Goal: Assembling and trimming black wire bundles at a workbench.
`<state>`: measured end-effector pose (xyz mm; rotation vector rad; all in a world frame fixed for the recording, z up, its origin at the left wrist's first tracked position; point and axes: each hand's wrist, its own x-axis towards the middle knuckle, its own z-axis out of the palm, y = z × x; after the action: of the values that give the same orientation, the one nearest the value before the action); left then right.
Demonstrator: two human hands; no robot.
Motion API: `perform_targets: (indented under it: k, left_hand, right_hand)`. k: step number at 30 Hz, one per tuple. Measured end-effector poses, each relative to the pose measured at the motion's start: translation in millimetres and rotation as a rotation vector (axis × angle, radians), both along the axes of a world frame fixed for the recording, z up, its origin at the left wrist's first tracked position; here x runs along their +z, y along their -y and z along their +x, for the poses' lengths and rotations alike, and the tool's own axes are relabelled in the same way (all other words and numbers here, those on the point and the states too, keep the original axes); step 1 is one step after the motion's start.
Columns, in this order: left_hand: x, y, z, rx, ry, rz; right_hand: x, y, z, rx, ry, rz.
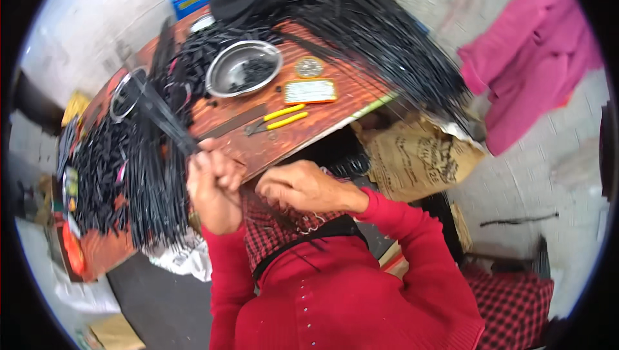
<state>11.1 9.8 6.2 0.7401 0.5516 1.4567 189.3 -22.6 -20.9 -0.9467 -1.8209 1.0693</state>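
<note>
My left hand (216, 185) is closed at the table's front edge, round the lower end of a bundle of thin black strips (169, 121) that slants up and to the left. Just right of it, over my lap, my right hand (306, 185) is curled with its fingertips pinched together. What those fingertips hold is hidden, though thin dark strands hang below them. On the table beyond lie pliers with yellow handles (284, 115) and a dark flat metal strip (235, 121).
A steel bowl (275, 73) holds small black pieces. Beside it are a round tin (308, 66) and a yellow-edged box (311, 91). Heaps of long black strips (380, 34) cover the table's back right; more strips (151, 195) lie left. A brown paper sack (419, 160) stands at right.
</note>
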Motion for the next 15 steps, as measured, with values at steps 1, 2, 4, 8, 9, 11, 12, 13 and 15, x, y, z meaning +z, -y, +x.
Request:
perform_targets:
  k: [1,2,4,8,9,11,12,13,15]
  left_hand:
    - [2.5,0.4,-4.8,0.006,0.019,0.009]
    - [6.2,0.1,-4.4,-0.007,0.028,0.021]
    - [5.3,-1.4,-5.0,-0.020,0.041,0.050]
    - [7.3,-3.9,3.2,-0.019,0.060,0.088]
    - [7.2,-2.7,5.1,-0.018,0.060,0.087]
    - [7.2,-4.2,5.1,-0.016,0.048,0.072]
    - [6.1,-5.7,3.9,-0.027,0.046,0.075]
    - [5.0,-6.5,3.9,-0.028,0.042,0.077]
    - [4.3,-8.8,5.1,-0.015,0.008,0.066]
  right_hand:
    - [7.4,-6.6,11.7,-0.021,-0.007,-0.123]
    - [3.6,-16.8,30.0,-0.132,0.062,-0.052]
    - [-26.4,-48.4,77.1,-0.388,0.244,0.143]
    - [-76.0,-98.7,186.2,-0.961,0.693,0.421]
    - [-82.4,-104.1,205.9,-1.044,0.790,0.412]
    - [-87.9,-110.2,225.5,-1.087,0.945,0.418]
    - [-91.2,-111.9,232.1,-1.073,0.969,0.422]
    - [-96.3,-113.1,236.9,-1.076,0.965,0.422]
    - [-106.9,-116.6,244.8,-1.021,0.994,0.378]
